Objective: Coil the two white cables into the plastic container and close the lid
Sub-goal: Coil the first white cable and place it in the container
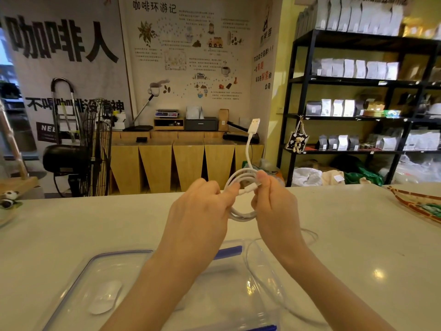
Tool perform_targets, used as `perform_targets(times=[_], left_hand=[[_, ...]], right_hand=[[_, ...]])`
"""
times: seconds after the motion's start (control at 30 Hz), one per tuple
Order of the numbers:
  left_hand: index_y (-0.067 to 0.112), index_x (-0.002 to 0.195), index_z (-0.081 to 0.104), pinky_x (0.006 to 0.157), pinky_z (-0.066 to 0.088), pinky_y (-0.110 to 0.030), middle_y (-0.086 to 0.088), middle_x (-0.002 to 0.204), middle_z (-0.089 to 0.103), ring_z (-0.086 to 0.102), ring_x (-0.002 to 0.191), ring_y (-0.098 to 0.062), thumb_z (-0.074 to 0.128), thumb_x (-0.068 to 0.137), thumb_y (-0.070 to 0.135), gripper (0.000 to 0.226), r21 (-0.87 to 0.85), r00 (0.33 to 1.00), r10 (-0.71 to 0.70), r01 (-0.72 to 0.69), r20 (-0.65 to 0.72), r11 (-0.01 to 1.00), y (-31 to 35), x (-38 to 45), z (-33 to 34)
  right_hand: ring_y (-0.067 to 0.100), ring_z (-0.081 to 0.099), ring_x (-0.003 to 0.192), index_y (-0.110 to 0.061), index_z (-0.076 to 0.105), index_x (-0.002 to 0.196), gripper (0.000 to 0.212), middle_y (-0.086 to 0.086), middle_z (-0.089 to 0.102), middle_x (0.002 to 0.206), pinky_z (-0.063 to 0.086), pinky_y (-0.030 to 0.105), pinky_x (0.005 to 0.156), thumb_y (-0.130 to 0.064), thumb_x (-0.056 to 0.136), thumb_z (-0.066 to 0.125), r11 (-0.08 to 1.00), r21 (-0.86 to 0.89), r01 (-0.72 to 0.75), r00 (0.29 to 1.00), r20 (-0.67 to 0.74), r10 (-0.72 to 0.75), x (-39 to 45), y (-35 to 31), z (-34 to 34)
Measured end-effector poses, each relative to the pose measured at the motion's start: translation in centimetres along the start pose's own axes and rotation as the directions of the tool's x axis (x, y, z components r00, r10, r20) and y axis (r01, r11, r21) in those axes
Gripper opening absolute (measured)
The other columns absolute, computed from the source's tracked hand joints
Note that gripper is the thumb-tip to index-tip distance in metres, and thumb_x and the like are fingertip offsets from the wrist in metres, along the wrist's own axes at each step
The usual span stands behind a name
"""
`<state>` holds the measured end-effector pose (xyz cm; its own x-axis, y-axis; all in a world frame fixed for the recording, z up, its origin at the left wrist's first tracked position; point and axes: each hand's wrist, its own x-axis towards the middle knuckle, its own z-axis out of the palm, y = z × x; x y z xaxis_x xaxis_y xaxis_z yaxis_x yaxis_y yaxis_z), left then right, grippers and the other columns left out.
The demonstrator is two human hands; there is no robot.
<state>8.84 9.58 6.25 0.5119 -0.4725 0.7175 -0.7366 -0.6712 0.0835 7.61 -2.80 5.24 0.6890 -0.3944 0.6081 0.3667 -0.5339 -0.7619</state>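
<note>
Overhead, left hand point(200, 206) and right hand point(272, 206) pinching coiled white cable point(241, 215), USB plug point(254, 125) pointing upward.

A coiled white cable point(241, 185) with a white USB plug is seen above a cream speckled desk point(346, 223). A clear plastic container point(260, 266) is trimmed with blue clips.
</note>
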Motion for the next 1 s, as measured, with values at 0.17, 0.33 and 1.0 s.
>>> perform_targets(times=[0.17, 0.33, 1.0], left_hand=[[0.024, 0.108, 0.065, 0.054, 0.031, -0.015, -0.001, 0.076, 0.065, 0.046, 0.068, -0.01, 0.058, 0.084, 0.026, 0.026, -0.032, 1.0, -0.015, 0.014, -0.008, 0.999, 0.2, 0.6, -1.3], [0.025, 0.116, 0.056, 0.079, 0.037, -0.021, 0.003, 0.086, 0.049, 0.041, 0.083, -0.01, 0.038, 0.093, 0.037, 0.032, 0.149, 0.964, -0.123, 0.089, 0.237, 0.985, 0.2, 1.0, -0.4], [0.03, 0.075, 0.073, 0.045, 0.04, -0.014, 0.005, 0.06, 0.065, 0.048, 0.048, -0.003, 0.058, 0.075, 0.04, 0.017, -0.729, 0.812, -0.295, 0.582, 0.503, 0.359, -1.8, 1.3, -0.8]], right_hand=[[0.008, 0.044, 0.054, -0.019, 0.051, 0.067, 0.037, -0.003, 0.047, 0.057, 0.038, 0.021, 0.051, -0.03, 0.095, 0.029, 0.996, 0.067, -0.053, 0.998, 0.025, 0.051, 0.0, 0.3, 0.2], [0.006, 0.046, 0.048, -0.021, 0.046, 0.066, 0.038, -0.008, 0.044, 0.053, 0.039, 0.012, 0.049, -0.044, 0.085, 0.023, 0.995, -0.086, 0.047, 0.997, 0.066, -0.041, -0.5, 0.4, 0.6], [0.007, 0.049, 0.046, -0.023, 0.048, 0.061, 0.035, -0.007, 0.053, 0.051, 0.038, 0.012, 0.043, -0.045, 0.08, 0.028, 0.969, 0.225, 0.104, 0.988, 0.092, -0.127, -0.4, -1.2, -0.9]])
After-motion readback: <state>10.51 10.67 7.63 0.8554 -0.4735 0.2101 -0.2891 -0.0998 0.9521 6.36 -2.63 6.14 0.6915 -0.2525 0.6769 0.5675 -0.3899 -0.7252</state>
